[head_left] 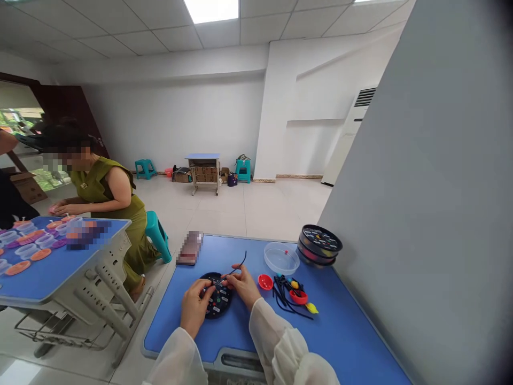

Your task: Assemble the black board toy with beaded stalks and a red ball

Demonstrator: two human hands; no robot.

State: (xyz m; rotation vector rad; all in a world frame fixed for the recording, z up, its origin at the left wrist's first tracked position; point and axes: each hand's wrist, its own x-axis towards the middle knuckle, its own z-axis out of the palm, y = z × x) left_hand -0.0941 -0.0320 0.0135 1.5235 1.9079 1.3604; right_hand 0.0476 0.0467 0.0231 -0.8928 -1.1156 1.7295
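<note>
Over a round black disc [218, 306] with small coloured marks, my two hands meet. My right hand [242, 283] pinches a thin black cord [243, 261], whose free end sticks up above the fingers. My left hand [195, 305] is closed, thumb and fingertips together at the disc's upper part; what it pinches is too small to make out. Right of my hands lie a small red cup [265, 282], a pile of black cords [282, 297], another red cup [298, 299] and a yellow piece [312, 308].
A clear round dish [281, 259] and stacked black round cases [319, 245] stand at the back right of the blue table [240, 337]. A blurred flat object [190, 248] lies at the back left. A person in green sits at another table [52, 267] on the left.
</note>
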